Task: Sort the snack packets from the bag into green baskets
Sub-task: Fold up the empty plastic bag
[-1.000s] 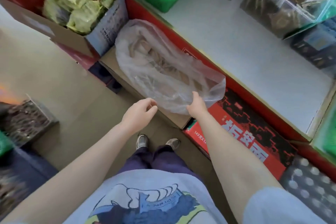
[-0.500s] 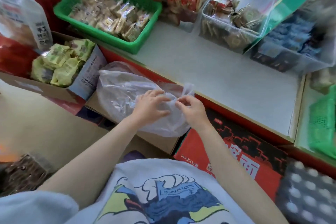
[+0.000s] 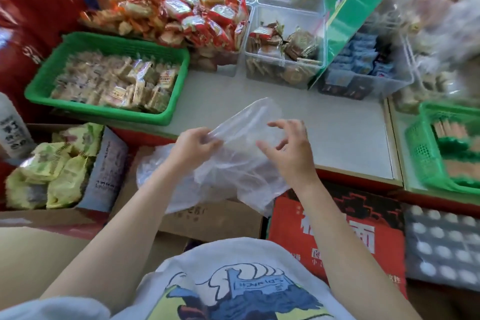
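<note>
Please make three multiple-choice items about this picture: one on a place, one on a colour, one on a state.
1. Where is the basket of pale packets?
A. left on the counter
B. on the floor
C. inside the cardboard box

2. What colour is that basket?
A. blue
B. green
C. yellow

3. What does the left hand do?
A. hangs idle
B. pinches the plastic bag
C. lifts a bottle

Answers:
1 A: the basket sits left on the counter.
2 B: its rim is green.
3 B: the left hand pinches the plastic bag.
</note>
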Tool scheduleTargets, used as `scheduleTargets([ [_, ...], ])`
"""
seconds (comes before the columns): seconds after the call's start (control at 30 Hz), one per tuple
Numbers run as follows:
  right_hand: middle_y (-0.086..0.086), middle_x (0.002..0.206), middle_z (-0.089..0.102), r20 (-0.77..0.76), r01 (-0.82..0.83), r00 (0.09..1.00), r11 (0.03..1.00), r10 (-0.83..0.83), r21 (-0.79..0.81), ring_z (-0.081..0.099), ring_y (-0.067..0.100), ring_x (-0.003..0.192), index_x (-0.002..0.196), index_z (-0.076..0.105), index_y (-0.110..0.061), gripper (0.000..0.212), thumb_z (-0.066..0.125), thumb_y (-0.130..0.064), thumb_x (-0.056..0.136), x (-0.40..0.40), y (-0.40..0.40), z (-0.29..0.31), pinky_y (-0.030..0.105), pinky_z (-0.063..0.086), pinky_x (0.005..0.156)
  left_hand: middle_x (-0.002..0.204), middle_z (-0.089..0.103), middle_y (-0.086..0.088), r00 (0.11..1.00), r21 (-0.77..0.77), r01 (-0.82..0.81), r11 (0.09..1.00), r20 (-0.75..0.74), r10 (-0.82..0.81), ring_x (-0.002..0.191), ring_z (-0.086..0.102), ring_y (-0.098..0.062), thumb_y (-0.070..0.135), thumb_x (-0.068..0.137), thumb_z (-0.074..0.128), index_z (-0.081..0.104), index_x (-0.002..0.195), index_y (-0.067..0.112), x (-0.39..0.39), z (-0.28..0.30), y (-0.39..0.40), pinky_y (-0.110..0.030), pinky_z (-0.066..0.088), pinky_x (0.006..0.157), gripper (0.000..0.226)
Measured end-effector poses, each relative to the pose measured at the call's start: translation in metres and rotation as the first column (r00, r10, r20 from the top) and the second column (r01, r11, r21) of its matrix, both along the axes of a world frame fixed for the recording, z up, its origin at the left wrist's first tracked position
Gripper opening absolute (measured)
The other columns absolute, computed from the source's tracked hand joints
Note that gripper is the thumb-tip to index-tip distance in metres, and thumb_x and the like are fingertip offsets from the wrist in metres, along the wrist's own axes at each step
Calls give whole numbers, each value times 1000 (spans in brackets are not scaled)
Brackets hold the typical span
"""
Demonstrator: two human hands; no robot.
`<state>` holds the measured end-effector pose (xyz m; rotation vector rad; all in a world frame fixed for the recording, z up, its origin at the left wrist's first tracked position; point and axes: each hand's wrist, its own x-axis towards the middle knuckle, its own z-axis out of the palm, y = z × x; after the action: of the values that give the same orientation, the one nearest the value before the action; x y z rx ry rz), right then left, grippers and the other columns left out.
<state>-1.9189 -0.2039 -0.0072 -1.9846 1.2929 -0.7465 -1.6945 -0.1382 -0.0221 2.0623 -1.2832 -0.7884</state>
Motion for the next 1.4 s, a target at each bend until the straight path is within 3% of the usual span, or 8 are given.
scheduleTargets([
  [0.1, -4, 146, 36, -287, -202, 922, 955, 260, 219, 48, 14, 119, 147, 42, -38, 88, 85, -51, 71, 35, 14, -5, 31, 47, 96, 56, 49, -3, 975, 4, 58, 998, -215, -56, 44, 41, -8, 27, 89, 75, 60, 80, -6, 19, 15, -4, -24, 34, 44, 37],
  [0.2, 3, 110, 64, -445, -96, 861, 939, 244, 330, 60, 23, 101, 107, 69, -22, 30, 78, -36, 83, 60, 17, -11, 34, 52, 81, 68, 54, 4, 982, -45, 109, 993, -150, -114, 56, 51, -5, 29, 87, 77, 66, 96, 12, 42, 21, -3, -20, 40, 53, 22],
  [0.4, 6, 70, 69, -70, 31, 998, 885, 1, 464, 59, 4, 59, 70, 71, -15, 22, 67, -11, 91, 77, 17, 8, 13, 41, 54, 129, 57, 0, 917, -337, 335, 880, 331, -223, 121, 48, -21, 71, 73, 62, 65, 121, 29, 63, 12, 16, -39, 33, 101, 64],
  [0.53, 11, 68, 62, 18, 102, 991, 847, -131, 522, 55, 18, 64, 78, 69, 0, 29, 64, -21, 97, 81, 12, 13, 26, 44, 61, 148, 45, 5, 790, -92, 550, 830, 377, -482, 138, 37, -21, 76, 64, 67, 49, 140, 40, 58, 0, 20, -45, 22, 116, 86],
  [0.77, 11, 86, 65, 311, 89, 774, 581, -551, 809, 62, 26, 82, 94, 69, -10, 25, 57, -32, 101, 60, 3, 17, 36, 51, 79, 117, 69, 7, 836, 37, 491, 870, 261, -483, 110, 62, -19, 46, 81, 79, 62, 126, 27, 72, -19, 10, -37, 39, 104, 51],
  [1.03, 4, 130, 51, -211, 272, 925, 938, -316, -215, 46, 21, 118, 132, 51, -17, 71, 77, -54, 78, 73, 17, 32, 39, 39, 100, 62, 71, 3, 940, -39, 319, 947, -118, -321, 52, 66, -16, 23, 90, 73, 70, 72, 9, 73, 5, -10, -30, 55, 57, 24],
  [1.2, -10, 126, 64, -168, -20, 985, 993, 40, 120, 54, 7, 121, 119, 67, -29, 43, 78, -47, 81, 96, 28, 32, 30, 38, 104, 57, 66, 4, 834, -68, 352, 933, -430, -346, 49, 56, -8, 23, 94, 70, 74, 81, 6, 59, 40, -21, -19, 42, 56, 22],
  [1.4, -1, 72, 67, 172, 160, 958, 928, -228, 337, 57, -5, 55, 81, 65, -16, 15, 68, -12, 95, 75, 21, 37, 9, 43, 60, 93, 75, 9, 829, 50, 472, 880, -365, -424, 87, 68, -6, 42, 82, 80, 72, 104, 18, 87, 40, -23, -23, 48, 90, 33],
])
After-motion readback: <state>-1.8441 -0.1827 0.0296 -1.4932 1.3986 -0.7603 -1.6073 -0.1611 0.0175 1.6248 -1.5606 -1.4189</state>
